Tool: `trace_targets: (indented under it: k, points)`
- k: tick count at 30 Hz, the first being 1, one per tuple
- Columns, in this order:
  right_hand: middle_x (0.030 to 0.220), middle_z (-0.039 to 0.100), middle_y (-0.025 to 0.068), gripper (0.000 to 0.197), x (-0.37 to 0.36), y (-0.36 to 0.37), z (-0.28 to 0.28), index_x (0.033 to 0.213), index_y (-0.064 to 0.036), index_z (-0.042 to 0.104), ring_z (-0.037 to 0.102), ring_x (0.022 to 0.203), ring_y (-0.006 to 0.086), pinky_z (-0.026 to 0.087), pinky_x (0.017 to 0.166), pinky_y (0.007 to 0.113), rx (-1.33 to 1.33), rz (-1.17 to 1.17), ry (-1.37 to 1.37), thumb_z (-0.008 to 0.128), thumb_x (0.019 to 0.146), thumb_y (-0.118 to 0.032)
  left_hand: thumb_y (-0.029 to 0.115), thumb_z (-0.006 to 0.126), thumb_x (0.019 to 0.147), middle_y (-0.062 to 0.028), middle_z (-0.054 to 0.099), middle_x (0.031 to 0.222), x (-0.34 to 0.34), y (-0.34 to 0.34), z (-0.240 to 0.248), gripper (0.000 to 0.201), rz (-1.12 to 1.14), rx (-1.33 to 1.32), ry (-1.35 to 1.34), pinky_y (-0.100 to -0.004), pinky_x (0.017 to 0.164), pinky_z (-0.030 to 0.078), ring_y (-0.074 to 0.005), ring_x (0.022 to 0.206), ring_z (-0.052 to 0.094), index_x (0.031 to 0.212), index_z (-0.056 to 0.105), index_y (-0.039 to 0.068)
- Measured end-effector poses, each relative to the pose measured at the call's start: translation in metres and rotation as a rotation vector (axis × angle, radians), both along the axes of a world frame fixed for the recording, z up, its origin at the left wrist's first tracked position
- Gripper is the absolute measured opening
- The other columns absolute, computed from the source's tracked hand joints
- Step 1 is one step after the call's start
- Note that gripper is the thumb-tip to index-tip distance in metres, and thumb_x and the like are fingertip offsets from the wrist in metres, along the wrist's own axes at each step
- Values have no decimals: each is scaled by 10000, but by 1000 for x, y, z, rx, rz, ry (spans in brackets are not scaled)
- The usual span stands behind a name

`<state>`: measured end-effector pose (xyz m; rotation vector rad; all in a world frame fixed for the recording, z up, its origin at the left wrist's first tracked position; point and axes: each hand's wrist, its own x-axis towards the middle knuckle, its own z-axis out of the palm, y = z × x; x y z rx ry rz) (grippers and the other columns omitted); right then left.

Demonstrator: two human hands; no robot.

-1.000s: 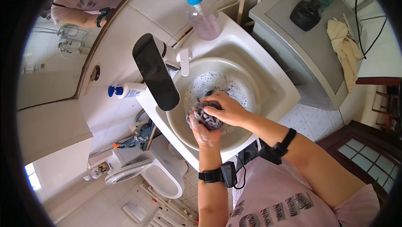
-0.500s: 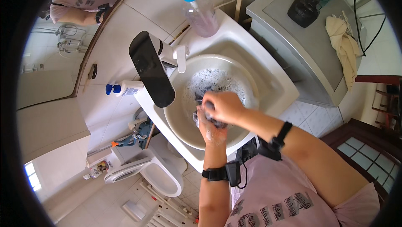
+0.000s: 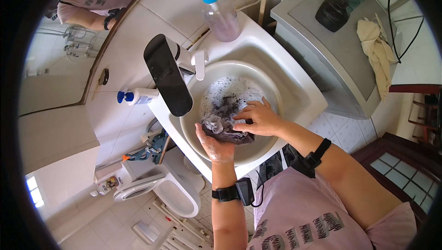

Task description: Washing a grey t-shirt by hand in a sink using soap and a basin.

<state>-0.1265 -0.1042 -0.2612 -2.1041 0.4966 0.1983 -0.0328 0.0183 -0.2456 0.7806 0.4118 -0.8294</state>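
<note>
A wet, dark grey cloth (image 3: 222,129), partly covered in suds, lies bunched in a round cream basin (image 3: 277,94) of soapy water. My left hand (image 3: 215,147) cups the cloth from its near left side, thumb raised along the edge and the other fingers hidden beneath the fabric. Over the cloth's right side is my right hand (image 3: 260,120), its fingers apart and slightly bent, the tips at the fabric. Foam clings to my left palm and wrist.
The basin sits in a white sink (image 3: 304,98), below a faucet (image 3: 169,77) with a broad black top. Behind stands a clear pump bottle (image 3: 222,22); a white pump bottle (image 3: 140,96) is at the left. A grey cabinet (image 3: 299,33) adjoins on the right, a toilet (image 3: 177,197) lower left.
My hands have moved apart from being pressed together around the cloth. The left shifted left with the cloth spreading over it; the right opened and moved right.
</note>
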Motion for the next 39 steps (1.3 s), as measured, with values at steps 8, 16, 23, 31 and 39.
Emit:
trace_targets:
  k: [8,16,23,31,39]
  points:
    - [998,560,149,615,8,20,-10,1311,-156,416,579,859,339,465,752,389,90,-61,-184,632,740,-87,475,456,865,-72,578,1088,-6,0,-24,449,-128,-12,161,-393,895,417,-234,1006,540,1098,545,102]
    - [763,586,76,186,2,49,43,902,-148,611,603,676,286,488,586,376,3,117,-362,630,771,-277,405,521,873,-41,616,924,6,26,-57,344,-286,-170,210,-326,789,478,-193,890,582,1016,568,96]
    - [696,599,99,211,13,27,1,768,-107,585,592,622,314,476,547,409,-122,-194,-257,589,792,-316,356,455,892,-98,578,1088,-22,-10,-26,406,-105,150,140,-415,898,441,-281,1011,547,1148,495,43]
    - [824,636,188,373,31,-2,-17,936,-25,587,612,774,358,481,661,444,-77,-375,2,498,858,-379,289,467,901,-83,578,1085,-24,-30,-7,338,-95,144,-10,-397,884,446,-238,1007,559,1149,491,61]
    - [1134,555,236,868,19,-18,15,1336,-2,335,562,1029,303,411,902,353,431,-54,-86,690,682,-448,489,366,915,-105,508,1208,-9,-13,4,554,-127,139,85,-410,989,351,-260,1132,473,1239,434,44]
